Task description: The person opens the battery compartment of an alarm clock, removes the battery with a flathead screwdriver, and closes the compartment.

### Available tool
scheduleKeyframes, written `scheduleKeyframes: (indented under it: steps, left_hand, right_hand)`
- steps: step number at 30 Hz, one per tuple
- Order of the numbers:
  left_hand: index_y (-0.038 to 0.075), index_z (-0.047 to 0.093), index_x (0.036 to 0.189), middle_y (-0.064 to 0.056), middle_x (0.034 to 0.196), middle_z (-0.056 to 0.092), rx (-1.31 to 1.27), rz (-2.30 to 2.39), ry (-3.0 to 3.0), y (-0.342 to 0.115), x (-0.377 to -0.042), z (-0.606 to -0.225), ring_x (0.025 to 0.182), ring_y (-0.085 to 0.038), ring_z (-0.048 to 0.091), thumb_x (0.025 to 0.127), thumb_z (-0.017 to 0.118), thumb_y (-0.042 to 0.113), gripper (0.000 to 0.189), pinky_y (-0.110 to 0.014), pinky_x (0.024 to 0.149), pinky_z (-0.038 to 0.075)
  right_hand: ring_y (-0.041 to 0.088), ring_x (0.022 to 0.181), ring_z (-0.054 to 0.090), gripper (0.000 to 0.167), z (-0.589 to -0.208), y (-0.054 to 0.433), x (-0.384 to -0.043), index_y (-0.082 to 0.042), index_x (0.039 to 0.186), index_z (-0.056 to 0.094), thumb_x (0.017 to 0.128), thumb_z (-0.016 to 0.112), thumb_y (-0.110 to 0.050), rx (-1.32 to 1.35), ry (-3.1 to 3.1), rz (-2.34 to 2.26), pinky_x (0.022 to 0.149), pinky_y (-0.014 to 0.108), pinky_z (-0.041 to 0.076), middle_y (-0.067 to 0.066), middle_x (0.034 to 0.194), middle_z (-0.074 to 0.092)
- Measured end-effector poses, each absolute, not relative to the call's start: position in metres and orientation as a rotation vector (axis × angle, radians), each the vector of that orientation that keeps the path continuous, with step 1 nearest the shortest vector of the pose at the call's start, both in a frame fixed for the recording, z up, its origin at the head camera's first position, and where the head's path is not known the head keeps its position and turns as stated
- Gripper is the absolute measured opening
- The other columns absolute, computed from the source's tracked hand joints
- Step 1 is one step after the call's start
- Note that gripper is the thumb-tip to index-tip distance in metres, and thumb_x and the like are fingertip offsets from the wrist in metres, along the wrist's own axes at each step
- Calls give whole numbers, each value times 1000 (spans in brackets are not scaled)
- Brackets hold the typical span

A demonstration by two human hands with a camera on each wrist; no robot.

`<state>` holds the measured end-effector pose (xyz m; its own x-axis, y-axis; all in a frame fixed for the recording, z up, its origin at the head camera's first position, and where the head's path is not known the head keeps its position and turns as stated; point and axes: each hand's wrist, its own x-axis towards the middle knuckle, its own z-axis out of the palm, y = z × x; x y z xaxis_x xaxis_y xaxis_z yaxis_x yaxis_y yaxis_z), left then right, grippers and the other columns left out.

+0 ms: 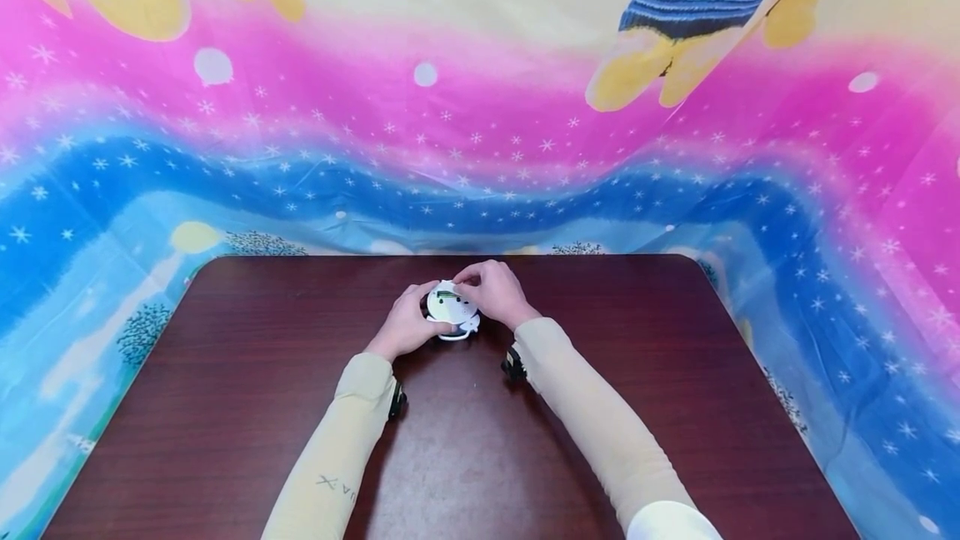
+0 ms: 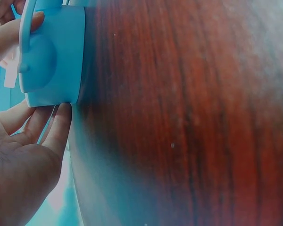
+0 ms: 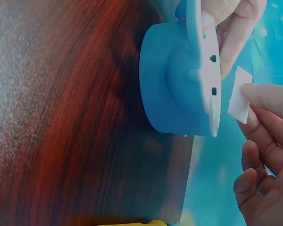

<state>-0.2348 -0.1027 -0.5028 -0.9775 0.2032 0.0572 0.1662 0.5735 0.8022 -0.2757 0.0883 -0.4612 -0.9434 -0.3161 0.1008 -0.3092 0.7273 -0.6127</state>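
Observation:
Near the far middle of the table, a round alarm clock (image 1: 441, 312) has its white back turned up. A slot (image 1: 447, 295) showing green is visible in that back, with small black knobs (image 3: 213, 91) beside it in the right wrist view. My left hand (image 1: 408, 325) grips the clock's side, thumb near the curved handle (image 1: 453, 337) and fingers around the left edge. Above the back, my right hand (image 1: 498, 292) pinches a small white battery cover (image 3: 239, 96) between thumb and finger. In the right wrist view, a gap shows between cover and clock.
A dark reddish-brown wooden table (image 1: 262, 407) spreads around both arms, its far edge just behind the clock. Beyond it hangs a colourful printed cloth (image 1: 480, 132). Black wrist cameras (image 1: 513, 363) sit against the beige sleeves (image 1: 600, 423).

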Motion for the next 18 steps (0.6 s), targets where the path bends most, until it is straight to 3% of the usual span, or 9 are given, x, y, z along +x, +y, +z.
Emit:
scheduleKeyframes:
  steps: [9,18]
  left_hand:
    - [0,50,147,-18,132,56,325,1403,2742,-102,-235,-502,120,-33,52,74,90,20,85,-45,104,41]
    - [-1,48,149,-19,135,54,319,1412,2728,-104,-235,-501,122,-33,51,75,89,21,87,-46,105,40]
  right_hand:
    - [9,85,65,8,-461,93,-275,-19,98,83,92,78,-22,-514,2901,-1100,75,30,53,-9,89,74]
    - [13,90,64,8,-458,103,-275,-19,97,83,92,79,-21,-450,2892,-1182,79,33,52,-7,99,74]
